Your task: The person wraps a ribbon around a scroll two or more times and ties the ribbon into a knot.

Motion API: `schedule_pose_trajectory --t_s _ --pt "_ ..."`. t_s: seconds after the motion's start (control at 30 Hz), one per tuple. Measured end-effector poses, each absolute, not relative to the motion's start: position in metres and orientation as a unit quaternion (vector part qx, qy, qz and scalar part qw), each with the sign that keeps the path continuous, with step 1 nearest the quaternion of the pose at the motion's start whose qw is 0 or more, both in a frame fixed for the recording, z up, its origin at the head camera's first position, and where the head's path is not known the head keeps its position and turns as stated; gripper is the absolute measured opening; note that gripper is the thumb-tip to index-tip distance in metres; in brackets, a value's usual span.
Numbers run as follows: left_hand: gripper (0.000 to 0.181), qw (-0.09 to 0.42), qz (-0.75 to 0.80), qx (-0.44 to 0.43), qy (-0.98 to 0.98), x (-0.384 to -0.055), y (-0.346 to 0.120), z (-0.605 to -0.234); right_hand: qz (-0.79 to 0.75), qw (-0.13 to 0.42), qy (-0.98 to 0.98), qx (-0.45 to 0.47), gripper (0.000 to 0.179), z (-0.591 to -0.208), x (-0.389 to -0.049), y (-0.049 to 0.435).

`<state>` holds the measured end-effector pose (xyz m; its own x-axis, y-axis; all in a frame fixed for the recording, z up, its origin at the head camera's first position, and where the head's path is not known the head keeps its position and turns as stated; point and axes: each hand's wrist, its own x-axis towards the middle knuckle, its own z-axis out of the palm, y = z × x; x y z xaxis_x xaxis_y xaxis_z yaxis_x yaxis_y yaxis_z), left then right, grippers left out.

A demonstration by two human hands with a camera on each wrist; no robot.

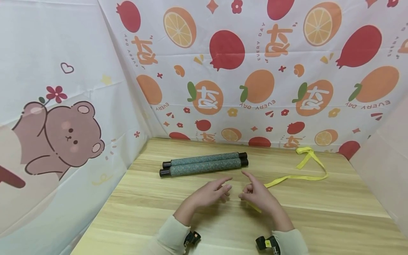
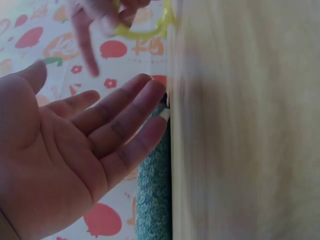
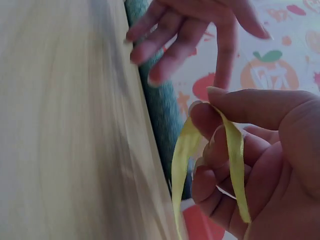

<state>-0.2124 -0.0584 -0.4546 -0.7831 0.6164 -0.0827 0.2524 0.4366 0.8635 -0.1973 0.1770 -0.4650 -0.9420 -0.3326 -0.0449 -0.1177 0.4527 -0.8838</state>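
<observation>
The wooden table [image 1: 334,212] is carrying everything here. Close to its far edge, left of the middle, two rolled scrolls in green patterned covers are lying side by side and touching: the rear scroll [image 1: 205,159] and the front scroll [image 1: 205,167], dark knobs showing at their ends. Between them and the near edge, the left hand [image 1: 208,194] is holding nothing, its fingers loosely spread; the right hand [image 1: 259,196], apart from it, is pinching the yellow ribbon [image 1: 298,176] between thumb and finger. A short end is hanging below that pinch, while the long tail is running out toward the table's far right corner and folding near the far edge.

The step in hand seems to be managing the ribbon's end; the next move is probably calling for a firm pinch and a ready left hand. No container is showing.
</observation>
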Motion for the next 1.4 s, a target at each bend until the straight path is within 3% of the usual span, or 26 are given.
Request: schedule_pose_trajectory --t_s 0.33,0.57,0.8,1.13,1.27,1.4 --pt "0.06 0.215 0.472 0.281 0.807 -0.207 -0.051 -0.455 -0.529 0.095 0.825 -0.173 0.09 -0.46 -0.191 0.157" --pt "0.04 0.184 0.467 0.315 0.806 -0.205 -0.047 -0.456 -0.548 0.106 0.802 -0.213 0.09 -0.462 -0.187 0.145" --pt "0.034 0.177 0.465 0.31 0.81 -0.205 -0.047 -0.458 -0.514 0.095 0.827 -0.208 0.091 -0.46 -0.183 0.138" --pt "0.019 0.158 0.46 0.301 0.82 -0.206 -0.051 -0.459 -0.518 0.136 0.811 -0.237 0.098 -0.459 -0.18 0.136" --pt "0.024 0.15 0.443 0.287 0.836 -0.204 -0.053 -0.457 -0.483 0.121 0.838 -0.223 0.097 -0.461 -0.178 0.136" --pt "0.028 0.158 0.442 0.267 0.841 -0.203 -0.056 -0.453 -0.419 0.071 0.884 -0.196 0.09 -0.461 -0.178 0.136"
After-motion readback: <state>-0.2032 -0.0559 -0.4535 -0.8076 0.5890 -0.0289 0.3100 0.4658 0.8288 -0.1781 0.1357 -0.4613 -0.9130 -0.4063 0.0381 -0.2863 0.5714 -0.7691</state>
